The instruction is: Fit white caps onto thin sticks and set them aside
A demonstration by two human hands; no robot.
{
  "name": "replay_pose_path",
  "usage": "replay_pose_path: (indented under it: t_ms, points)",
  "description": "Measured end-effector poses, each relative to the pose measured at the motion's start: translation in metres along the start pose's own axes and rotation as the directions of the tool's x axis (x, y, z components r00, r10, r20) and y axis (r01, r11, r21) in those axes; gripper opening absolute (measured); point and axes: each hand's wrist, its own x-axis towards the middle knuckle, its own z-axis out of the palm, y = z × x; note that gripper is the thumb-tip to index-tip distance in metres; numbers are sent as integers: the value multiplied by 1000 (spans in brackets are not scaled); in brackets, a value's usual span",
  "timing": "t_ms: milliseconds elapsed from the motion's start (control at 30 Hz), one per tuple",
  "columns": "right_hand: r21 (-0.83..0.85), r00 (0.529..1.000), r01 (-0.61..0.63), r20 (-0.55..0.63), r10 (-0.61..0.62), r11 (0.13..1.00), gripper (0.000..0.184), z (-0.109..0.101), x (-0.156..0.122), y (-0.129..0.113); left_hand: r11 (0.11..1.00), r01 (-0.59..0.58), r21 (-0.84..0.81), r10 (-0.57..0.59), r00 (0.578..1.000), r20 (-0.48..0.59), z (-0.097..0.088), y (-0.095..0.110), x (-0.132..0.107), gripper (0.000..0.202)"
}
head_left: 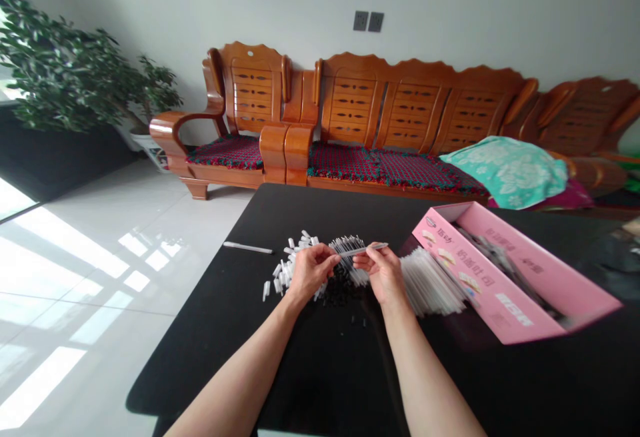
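At mid-frame both my hands grasp a thin pen (369, 248): my left hand (311, 272) pinches its left end and my right hand (384, 276) its middle, just above the tabletop (325, 370).

The box (500, 294) is pink, the table (320, 370) black, the caps (286, 265) white, the tubes (433, 284) seemingly clear.

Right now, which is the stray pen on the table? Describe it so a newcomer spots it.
Start at the black table in front of the wooden sofa. Left of the heap of white caps lies a single slim white pen. It alone rests on bare tabletop, clear of every heap; the pen barrel nearby is pinched between left hand and right hand.
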Motion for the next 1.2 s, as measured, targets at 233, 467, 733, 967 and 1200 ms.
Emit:
replay_pose_path:
  t_ms: [233, 467, 733, 967, 1200]
  points:
    - [-9, 1000, 5, 0, -5, 1000, 29, 0, 0, 0, 999, 26, -19, -26, 1000, 5, -1, 1, -1, 42]
    - [-3, 1000, 4, 6, -4, 1000, 29, -1, 0, 0, 998, -11, -63, 11, 1000, 6, 0, -1, 0, 36]
    - [-5, 1000, 8, 0, -8, 1000, 29, -1, 1, 1, 998, 21, 61, -23, 999, 33, -3, -3, 0, 47]
    - [-13, 1000, 2, 5, -2, 1000, 29, -1, 0, 1, 999, -43, -28, 42, 999, -14, -2, 0, 1, 41]
    - [-20, 1000, 6, 6, -6, 1000, 28, -1, 0, 1, 988, -42, 147, 39, 999, 20, -4, -3, 0, 43]
